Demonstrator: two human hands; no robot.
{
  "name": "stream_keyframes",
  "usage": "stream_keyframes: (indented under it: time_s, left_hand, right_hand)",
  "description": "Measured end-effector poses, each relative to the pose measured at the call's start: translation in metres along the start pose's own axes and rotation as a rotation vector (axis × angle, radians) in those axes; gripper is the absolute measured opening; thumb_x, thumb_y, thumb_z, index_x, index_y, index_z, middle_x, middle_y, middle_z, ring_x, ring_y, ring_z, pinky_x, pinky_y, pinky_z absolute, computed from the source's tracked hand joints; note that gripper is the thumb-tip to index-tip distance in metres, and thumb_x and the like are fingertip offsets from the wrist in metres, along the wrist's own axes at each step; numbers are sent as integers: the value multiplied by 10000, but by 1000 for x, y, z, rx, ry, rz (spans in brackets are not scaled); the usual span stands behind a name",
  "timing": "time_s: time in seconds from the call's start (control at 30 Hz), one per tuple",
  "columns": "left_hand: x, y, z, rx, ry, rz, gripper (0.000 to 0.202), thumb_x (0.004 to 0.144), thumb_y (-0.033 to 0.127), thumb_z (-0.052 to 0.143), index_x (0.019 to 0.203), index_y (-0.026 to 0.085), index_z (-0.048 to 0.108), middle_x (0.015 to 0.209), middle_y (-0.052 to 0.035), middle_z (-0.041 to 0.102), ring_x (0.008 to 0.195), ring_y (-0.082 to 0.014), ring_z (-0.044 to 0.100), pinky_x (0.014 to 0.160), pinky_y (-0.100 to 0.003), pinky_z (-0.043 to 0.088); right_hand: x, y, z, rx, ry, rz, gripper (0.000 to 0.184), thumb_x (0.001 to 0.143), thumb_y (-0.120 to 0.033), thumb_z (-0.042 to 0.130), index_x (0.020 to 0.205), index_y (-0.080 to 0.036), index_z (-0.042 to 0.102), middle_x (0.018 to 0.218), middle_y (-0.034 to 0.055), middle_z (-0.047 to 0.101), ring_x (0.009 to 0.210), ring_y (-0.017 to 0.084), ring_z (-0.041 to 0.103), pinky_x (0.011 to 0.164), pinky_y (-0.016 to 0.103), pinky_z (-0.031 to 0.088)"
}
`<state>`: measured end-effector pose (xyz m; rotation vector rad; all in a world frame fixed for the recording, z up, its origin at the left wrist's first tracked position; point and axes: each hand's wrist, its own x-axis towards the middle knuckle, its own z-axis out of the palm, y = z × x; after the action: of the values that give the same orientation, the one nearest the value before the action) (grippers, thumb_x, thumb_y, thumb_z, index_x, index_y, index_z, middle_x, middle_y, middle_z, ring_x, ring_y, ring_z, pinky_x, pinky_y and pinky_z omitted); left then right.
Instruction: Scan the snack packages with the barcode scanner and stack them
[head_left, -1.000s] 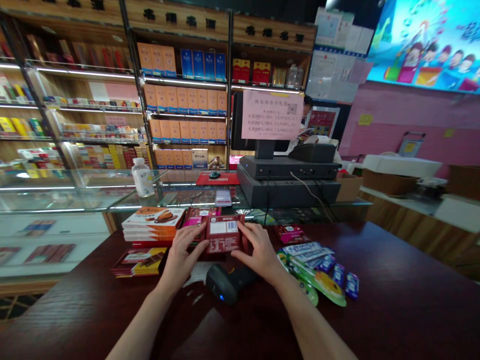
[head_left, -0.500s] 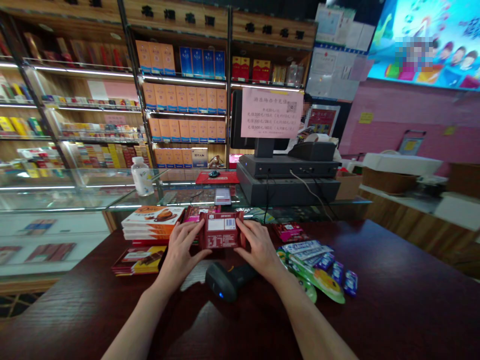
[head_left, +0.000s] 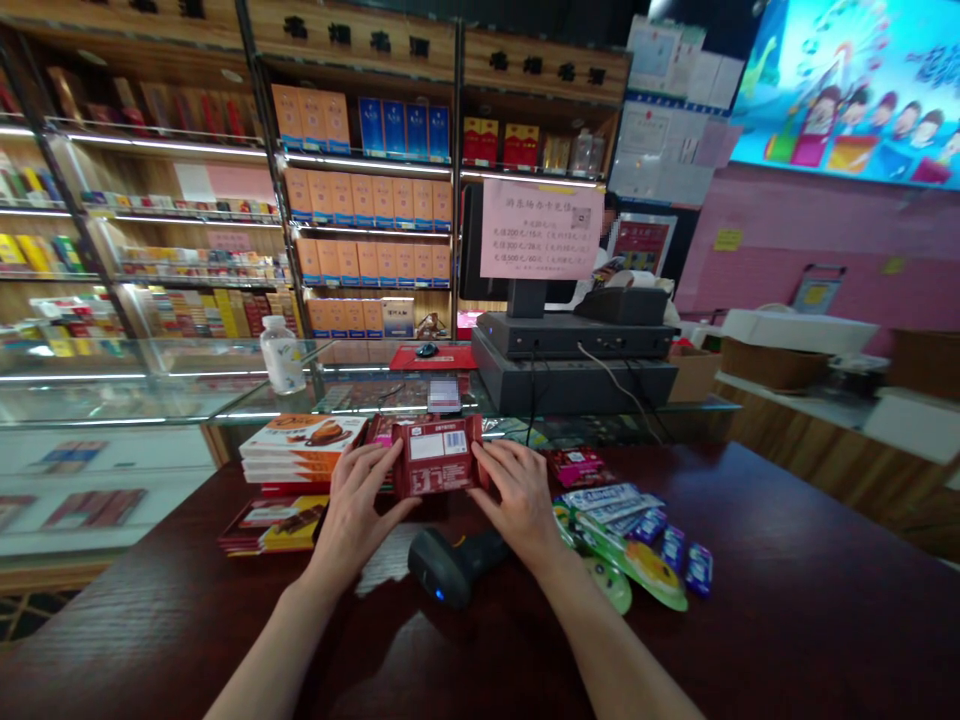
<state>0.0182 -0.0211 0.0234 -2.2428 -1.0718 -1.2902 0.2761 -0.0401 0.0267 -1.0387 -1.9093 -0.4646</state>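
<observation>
Both my hands grip a dark red snack package (head_left: 437, 457), its white label and barcode facing me. My left hand (head_left: 356, 510) holds its left end and my right hand (head_left: 519, 502) its right end. Below them, a black handheld barcode scanner (head_left: 450, 567) lies on the dark wooden counter (head_left: 765, 600), touching neither hand. A stack of orange and white boxed cakes (head_left: 302, 450) stands left of my left hand, with a chocolate box (head_left: 274, 527) nearer me. Right of my right hand lie several blue and green candy packs (head_left: 637, 543) and a pink packet (head_left: 576, 466).
A glass display case (head_left: 150, 385) behind the counter holds a water bottle (head_left: 283, 356) and a phone (head_left: 444, 395) on top. A till with monitor (head_left: 574, 365) stands right of them. A person (head_left: 607, 262) stands behind it. Shelves of boxed goods (head_left: 367, 200) fill the back.
The red package has risen slightly and tilted, its left end now higher in my hands. Both hands stay on it, and the view has shifted very little.
</observation>
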Motion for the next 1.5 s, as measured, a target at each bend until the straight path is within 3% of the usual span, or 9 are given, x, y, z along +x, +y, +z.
stream_keyframes:
  time_s: [0.4, 0.63, 0.87, 1.1, 1.37, 1.5]
  left_hand:
    - [-1, 0, 0, 9, -27, -23, 765, 847, 404, 705, 1514, 287, 350, 1301, -102, 605, 1239, -300, 519, 1106, -544, 390]
    - [-1, 3, -4, 67, -57, -58, 873, 845, 409, 685, 1567, 274, 214, 1348, -119, 577, 1244, -301, 528, 1147, -583, 320]
    - [3, 12, -9, 290, -83, -112, 1018, 779, 460, 733, 1592, 227, 165, 1190, -100, 608, 1142, -314, 534, 1161, -586, 279]
    - [5, 21, -14, 420, -141, -162, 874, 800, 364, 692, 1564, 259, 281, 1016, -56, 578, 1046, -286, 531, 1162, -577, 266]
    - [6, 28, -15, 443, -152, -221, 777, 793, 313, 674, 1515, 273, 392, 1101, -83, 562, 1091, -298, 513, 1175, -581, 254]
    - [6, 30, -14, 432, -123, -233, 772, 768, 268, 685, 1494, 272, 422, 1331, -136, 483, 1255, -344, 470, 1183, -599, 237]
  right_hand:
    - [-2, 1, 3, 6, 7, -9, 523, 920, -284, 660, 1419, -228, 516, 1271, 95, 678, 1199, 291, 546, 975, 454, 383]
    - [0, -6, 1, 17, 6, -29, 510, 929, -256, 645, 1421, -224, 516, 1284, 97, 672, 1201, 289, 548, 972, 458, 393]
    - [3, -18, -3, 40, 12, -82, 539, 942, -190, 606, 1463, -242, 474, 1306, 81, 669, 1222, 279, 547, 1006, 464, 386]
    - [5, -31, -4, 33, 24, -127, 509, 962, -166, 575, 1456, -238, 480, 1289, 71, 684, 1203, 252, 566, 1002, 439, 389]
    - [2, -28, 0, 44, 52, -121, 516, 948, -162, 592, 1448, -233, 488, 1300, 64, 679, 1202, 252, 563, 1004, 429, 390]
    - [-1, -25, 4, 53, 37, -104, 567, 937, -175, 612, 1478, -242, 455, 1315, 69, 668, 1227, 255, 547, 1020, 432, 386]
